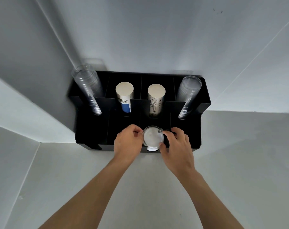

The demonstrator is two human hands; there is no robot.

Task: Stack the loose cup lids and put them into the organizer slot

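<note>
lid stack (153, 137) sits flat side up in the front-row slot of the black organizer (205, 103), right btwn both hands — left hand (128, 142) at its left rim, right hand (177, 144) at its right. both hands' fingers curled in, pinching the rim; stack prob. partly seated — depth unclear. move left: straight down.

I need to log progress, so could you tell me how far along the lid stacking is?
Stacking looks done: the white lids sit as one stack in a front slot of the black organizer. In hand: left hand and right hand flank the stack, fingers at its rim. Left: letting go; no loose lids show on the counter.
</note>
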